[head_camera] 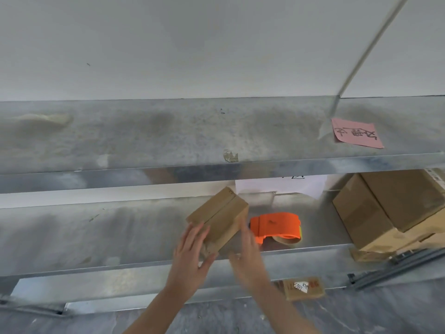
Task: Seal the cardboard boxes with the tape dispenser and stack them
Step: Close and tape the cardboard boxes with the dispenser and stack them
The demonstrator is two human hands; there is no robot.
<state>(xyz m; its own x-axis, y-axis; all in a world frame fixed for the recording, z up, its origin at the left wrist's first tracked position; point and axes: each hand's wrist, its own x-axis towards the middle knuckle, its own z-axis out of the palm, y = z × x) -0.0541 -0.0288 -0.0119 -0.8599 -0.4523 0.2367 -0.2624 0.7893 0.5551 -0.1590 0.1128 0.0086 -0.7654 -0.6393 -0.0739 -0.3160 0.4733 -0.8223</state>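
On the middle metal shelf (pixel 96 237), near its front edge, a small cardboard box (pixel 221 213) sits askew between both hands. The left hand (pixel 192 251) lies with spread, straight fingers against the box's near-left face. The right hand (pixel 248 256), blurred, presses straight fingers to its right side. Just right lies the orange tape dispenser (pixel 274 225), and larger stacked boxes (pixel 390 208) stand far right.

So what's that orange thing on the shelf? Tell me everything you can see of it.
It's a tape dispenser: a bright orange, plastic-looking curved hood over a roll of tape that looks clear to brownish, with a yellow-green sliver at its right edge. It lies on the lower metal shelf near the front edge, close beside the small cardboard box; contact between them can't be told. The blurred right hand is near but doesn't grip it.
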